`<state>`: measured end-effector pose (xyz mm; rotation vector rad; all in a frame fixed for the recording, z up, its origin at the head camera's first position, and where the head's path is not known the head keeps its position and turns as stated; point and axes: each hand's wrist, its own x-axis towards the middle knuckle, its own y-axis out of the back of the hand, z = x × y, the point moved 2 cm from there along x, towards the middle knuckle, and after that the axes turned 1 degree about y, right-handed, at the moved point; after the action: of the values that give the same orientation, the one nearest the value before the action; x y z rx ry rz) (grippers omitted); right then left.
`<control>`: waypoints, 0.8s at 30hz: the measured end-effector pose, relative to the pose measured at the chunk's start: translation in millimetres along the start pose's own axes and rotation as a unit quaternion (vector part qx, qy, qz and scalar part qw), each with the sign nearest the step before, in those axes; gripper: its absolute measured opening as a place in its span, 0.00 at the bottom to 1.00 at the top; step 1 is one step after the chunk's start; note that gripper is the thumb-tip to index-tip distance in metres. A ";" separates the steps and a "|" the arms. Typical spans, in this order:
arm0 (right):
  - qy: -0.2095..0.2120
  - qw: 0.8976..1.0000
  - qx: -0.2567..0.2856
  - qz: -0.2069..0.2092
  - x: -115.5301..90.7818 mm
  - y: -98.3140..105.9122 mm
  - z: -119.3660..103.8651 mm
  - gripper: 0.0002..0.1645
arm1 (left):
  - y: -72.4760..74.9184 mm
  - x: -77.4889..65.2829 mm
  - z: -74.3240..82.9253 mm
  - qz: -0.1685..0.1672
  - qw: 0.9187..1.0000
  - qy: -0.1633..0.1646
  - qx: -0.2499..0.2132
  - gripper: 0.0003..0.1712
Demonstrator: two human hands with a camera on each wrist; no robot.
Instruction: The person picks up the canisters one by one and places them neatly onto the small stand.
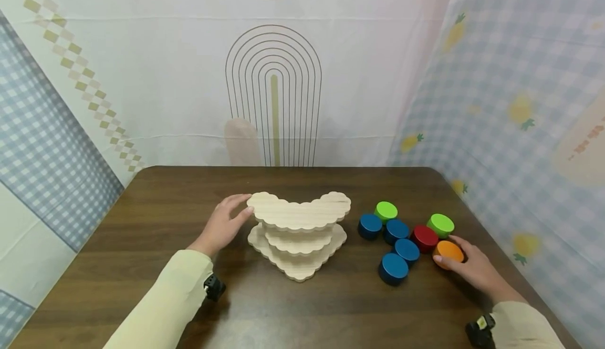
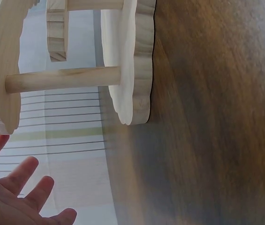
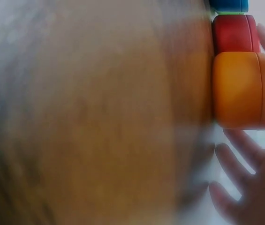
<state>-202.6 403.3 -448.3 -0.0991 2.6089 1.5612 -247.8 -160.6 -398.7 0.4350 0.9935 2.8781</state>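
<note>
hands: left [image 1: 224,225] touching wooden stand [image 1: 299,214] | right [image 1: 476,269] curved around orange cylinder [image 1: 449,252]

Dark wood-grain bench [image 1: 302,317] across lower frame. White backdrop cloth [image 1: 165,76] behind; concentric-arch print [image 1: 275,113] upper centre, checkered band [image 1: 87,84] upper left. Blue gingham cloth [image 1: 496,65] at right, pineapple prints [image 1: 521,108] scattered over it.

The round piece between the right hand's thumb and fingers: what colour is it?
Orange; the round piece shows best in the right wrist view.
</note>
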 end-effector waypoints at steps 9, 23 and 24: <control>-0.006 1.000 0.000 0.002 -0.4 0.7 0.6 0.54 | -3.1 -1.1 2.2 0.005 1.000 0.025 -0.010 0.28; -0.014 1.000 0.006 0.006 -4.6 1.9 -0.6 0.54 | -5.2 -0.7 2.7 0.004 0.999 0.046 -0.027 0.29; -0.013 1.000 0.006 0.008 -5.0 2.1 -0.7 0.54 | -5.2 -1.1 2.9 0.005 0.998 0.049 -0.029 0.29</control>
<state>-198.0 403.7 -445.6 -0.0572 2.6057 1.5410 -246.0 -154.9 -400.0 0.2982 0.9214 2.9529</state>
